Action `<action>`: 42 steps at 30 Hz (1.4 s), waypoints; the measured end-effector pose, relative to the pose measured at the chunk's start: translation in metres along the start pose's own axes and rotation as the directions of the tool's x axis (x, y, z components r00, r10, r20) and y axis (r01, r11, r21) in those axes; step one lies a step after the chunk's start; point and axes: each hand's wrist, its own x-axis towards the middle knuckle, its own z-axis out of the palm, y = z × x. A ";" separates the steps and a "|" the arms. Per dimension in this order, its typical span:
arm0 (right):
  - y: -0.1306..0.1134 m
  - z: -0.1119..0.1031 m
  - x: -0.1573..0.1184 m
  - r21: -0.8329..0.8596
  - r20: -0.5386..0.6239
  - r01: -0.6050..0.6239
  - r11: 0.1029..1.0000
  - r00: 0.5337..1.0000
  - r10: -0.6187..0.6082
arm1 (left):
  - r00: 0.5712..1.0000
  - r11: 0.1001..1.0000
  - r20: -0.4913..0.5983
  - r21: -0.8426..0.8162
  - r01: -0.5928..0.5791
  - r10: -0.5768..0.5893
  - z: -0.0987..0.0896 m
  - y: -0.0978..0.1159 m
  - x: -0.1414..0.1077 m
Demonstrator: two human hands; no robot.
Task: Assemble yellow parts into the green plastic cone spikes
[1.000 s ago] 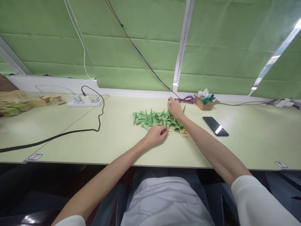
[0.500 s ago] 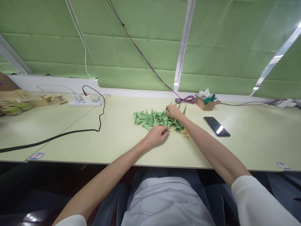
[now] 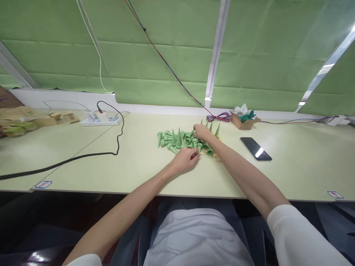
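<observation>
A pile of green plastic cone-shaped spikes [image 3: 179,142] with ringed collars covers the middle of the table; some stand point up, others lie on their sides. At the pile's front edge my left hand [image 3: 185,159] rests on the table, thumb and fingers pinched around the lower part of a green spike [image 3: 199,146]. My right hand [image 3: 202,132] is over the back of the pile, its fingers curled together close to a spike; what they grip is hidden. Small yellow pieces [image 3: 214,155] lie at the pile's right side, partly behind my right forearm.
To the right lies a black phone [image 3: 255,149]. Behind it stands a small cardboard box [image 3: 244,125] with clear plastic and green material inside, beside a coiled red and blue cable [image 3: 219,117]. A power strip [image 3: 101,120], black cable [image 3: 118,142] and brown packages [image 3: 46,119] occupy the left.
My right hand has shifted slightly left over the pile, and its forearm now covers more of the yellow pieces. My left hand stays in place.
</observation>
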 end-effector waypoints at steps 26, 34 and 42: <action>-0.010 -0.007 -0.001 -0.028 -0.039 -0.020 0.999 0.999 0.019 | 1.000 1.000 0.013 0.019 0.016 -0.016 -0.001 0.003 0.000; -0.008 -0.006 -0.003 -0.023 -0.080 -0.032 0.999 0.996 0.030 | 1.000 1.000 0.024 0.021 0.010 -0.011 -0.002 0.002 0.000; -0.009 -0.007 -0.007 0.039 -0.182 -0.046 0.998 0.982 0.052 | 1.000 1.000 0.025 0.013 0.003 -0.003 -0.001 0.001 -0.001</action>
